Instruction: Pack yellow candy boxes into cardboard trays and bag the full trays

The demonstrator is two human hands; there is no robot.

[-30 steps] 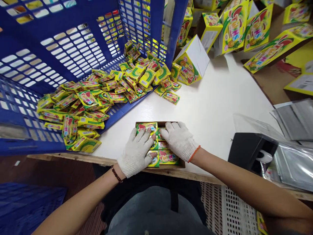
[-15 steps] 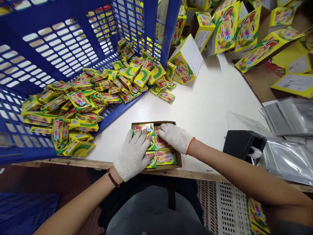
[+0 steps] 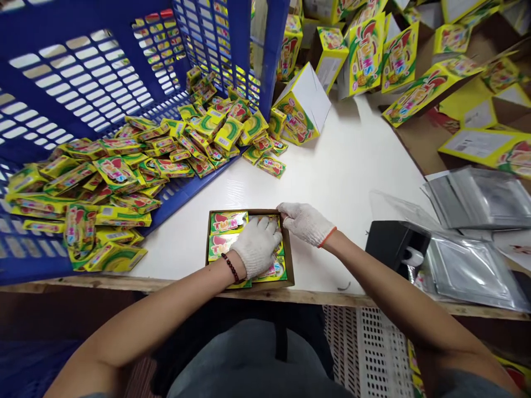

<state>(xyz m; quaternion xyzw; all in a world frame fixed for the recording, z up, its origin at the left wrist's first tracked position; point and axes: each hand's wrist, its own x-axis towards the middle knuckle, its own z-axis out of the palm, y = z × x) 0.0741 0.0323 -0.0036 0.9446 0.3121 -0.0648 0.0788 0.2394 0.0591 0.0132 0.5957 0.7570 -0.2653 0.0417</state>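
Below the near edge: a white slatted crate, partly under the right arm.
Shallow box: on the tabletop, close to the middle of its near edge, with small fruit-print packs lying flat inside.
Left hand: gloved, palm down and open over the packs on the box's right side, fingers slightly bent.
Right hand: gloved, fingertips at the box's far right corner; whether they pinch the wall, I cannot tell.
Right of the box: a black tape dispenser, then clear plastic sleeves toward the right end.
Left side: a blue basket, a heap of similar packs spread in its open side.
By the basket's far right corner: a few loose packs and a white-sided carton.
Far right corner: yellow printed cartons, jumbled together.
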